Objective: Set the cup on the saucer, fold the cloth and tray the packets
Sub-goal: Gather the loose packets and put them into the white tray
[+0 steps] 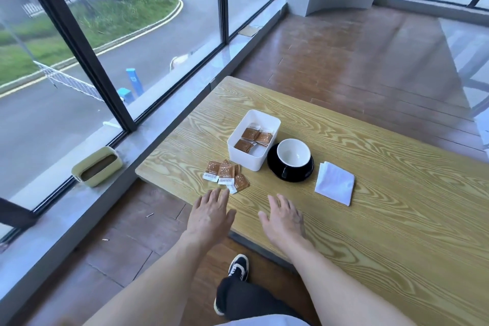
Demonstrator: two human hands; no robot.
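A cup (293, 153), white inside and black outside, stands on a black saucer (275, 167) near the middle of the wooden table (370, 193). A white cloth (334, 183) lies folded to the right of the saucer. A white tray (253, 140) left of the cup holds several brown packets (255, 137). More brown packets (226, 174) lie loose on the table in front of the tray. My left hand (210, 216) hovers open just below the loose packets, fingertips close to them. My right hand (284, 216) is open over the table's near edge, holding nothing.
A pale green box (97, 167) sits on the window sill to the left. Tall windows run along the left side. My leg and a black shoe (238, 267) are under the table's near edge. Wooden floor lies beyond the table.
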